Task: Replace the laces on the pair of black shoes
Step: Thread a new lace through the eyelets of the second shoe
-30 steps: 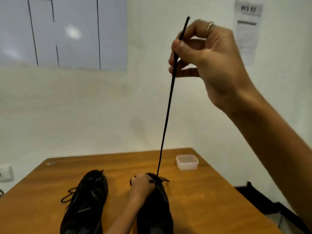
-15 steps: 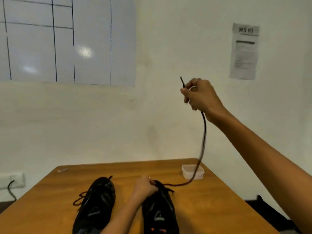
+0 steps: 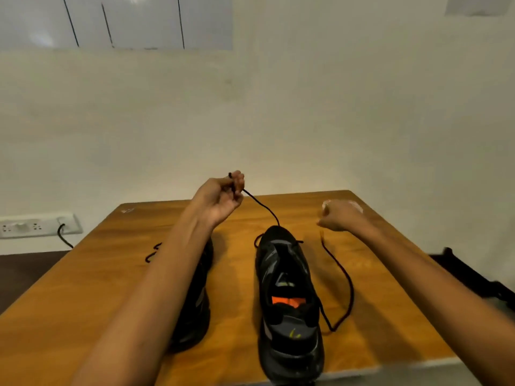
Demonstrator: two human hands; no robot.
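Two black shoes stand on the wooden table [image 3: 97,288], toes pointing away from me. The right shoe [image 3: 289,288] shows an orange patch inside. Its black lace [image 3: 349,288] passes through the toe end. My left hand [image 3: 220,196] is raised above the table and pinches one lace end, which runs down to the shoe's toe. My right hand [image 3: 340,215], fingers curled, holds the other end low at the right, and that part trails slack along the table beside the shoe. My left forearm hides most of the left shoe [image 3: 202,302], whose lace [image 3: 152,253] sticks out to the left.
A small clear plastic container [image 3: 358,208] sits at the table's far right corner, mostly behind my right hand. A wall socket strip with a black cable [image 3: 62,232] is at the left. A dark object [image 3: 473,277] lies beyond the table's right edge.
My right hand has dropped from high in the air to just above the table, and the lace has gone slack. My left hand left the shoe's toe and lifted the other lace end.
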